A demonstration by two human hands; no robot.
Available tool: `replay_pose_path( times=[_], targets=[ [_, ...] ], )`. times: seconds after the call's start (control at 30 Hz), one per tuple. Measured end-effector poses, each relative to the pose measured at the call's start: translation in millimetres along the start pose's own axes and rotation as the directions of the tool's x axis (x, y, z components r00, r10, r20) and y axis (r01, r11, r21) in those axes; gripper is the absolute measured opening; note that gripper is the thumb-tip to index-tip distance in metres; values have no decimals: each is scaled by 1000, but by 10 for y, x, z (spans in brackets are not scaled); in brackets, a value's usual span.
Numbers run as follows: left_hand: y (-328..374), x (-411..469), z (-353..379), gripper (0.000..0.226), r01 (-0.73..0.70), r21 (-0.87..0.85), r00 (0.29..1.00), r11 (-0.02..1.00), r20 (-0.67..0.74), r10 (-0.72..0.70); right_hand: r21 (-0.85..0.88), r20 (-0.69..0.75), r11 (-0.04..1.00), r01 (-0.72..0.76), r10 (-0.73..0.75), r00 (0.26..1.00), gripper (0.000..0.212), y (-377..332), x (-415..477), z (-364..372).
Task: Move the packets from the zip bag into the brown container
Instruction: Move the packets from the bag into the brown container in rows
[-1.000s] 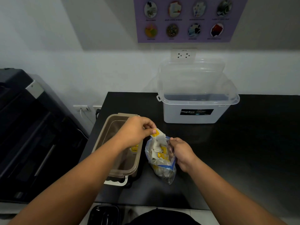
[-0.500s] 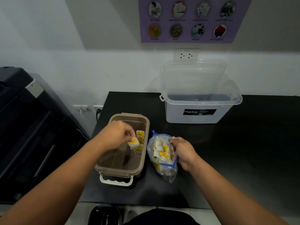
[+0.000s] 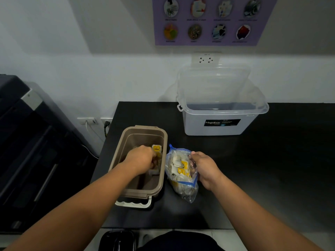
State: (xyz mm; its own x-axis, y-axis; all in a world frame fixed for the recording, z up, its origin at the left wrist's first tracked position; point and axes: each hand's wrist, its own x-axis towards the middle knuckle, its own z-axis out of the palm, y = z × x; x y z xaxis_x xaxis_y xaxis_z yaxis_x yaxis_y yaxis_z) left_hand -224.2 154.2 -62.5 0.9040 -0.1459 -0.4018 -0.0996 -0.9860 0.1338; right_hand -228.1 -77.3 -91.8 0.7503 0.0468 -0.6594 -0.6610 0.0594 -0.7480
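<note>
The brown container [image 3: 116, 161] stands open on the black counter's left part, a cream latch at its near end. My left hand [image 3: 140, 159] is lowered inside it, fingers curled down on a tea packet [image 3: 154, 172] whose pale edge shows just below them. Another yellow "TEA" packet [image 3: 156, 148] leans against the container's right wall. Right of the container lies the clear zip bag [image 3: 181, 173] with a blue seal, holding several white and yellow packets. My right hand [image 3: 204, 167] grips the bag's right edge at its open mouth.
A translucent Megabox tub [image 3: 221, 122] with its lid propped open stands at the back of the black counter [image 3: 272, 169]. A dark printer-like machine [image 3: 36, 151] stands left of the counter. A wall socket and a purple poster are behind.
My left hand pulled a packet out of the zip bag, carried it left over the brown container and went down inside it. My right hand stayed on the bag.
</note>
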Motion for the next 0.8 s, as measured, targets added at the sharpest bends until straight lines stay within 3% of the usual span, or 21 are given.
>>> replay_pose_path(
  times=[0.2,0.4,0.6,0.7,0.8],
  targets=[
    [49,15,67,12,10,41,1000,999,-10,-9,21,7,1000,-7,7,1000,16,14,-2,13],
    [43,-33,-42,6,41,-35,999,999,12,-41,-1,22,1000,-1,1,1000,19,32,3,-11],
    [143,-300,-498,5,34,-190,976,981,-204,-73,22,30,1000,1,-2,1000,18,53,14,-68],
    [359,-402,-698,8,-74,-174,951,982,-310,16,12,33,1000,5,-6,999,21,53,11,-91],
    [654,-369,-712,7,-195,-120,953,973,-258,159,-16,35,999,33,-32,999,24,45,3,-109]
  ],
)
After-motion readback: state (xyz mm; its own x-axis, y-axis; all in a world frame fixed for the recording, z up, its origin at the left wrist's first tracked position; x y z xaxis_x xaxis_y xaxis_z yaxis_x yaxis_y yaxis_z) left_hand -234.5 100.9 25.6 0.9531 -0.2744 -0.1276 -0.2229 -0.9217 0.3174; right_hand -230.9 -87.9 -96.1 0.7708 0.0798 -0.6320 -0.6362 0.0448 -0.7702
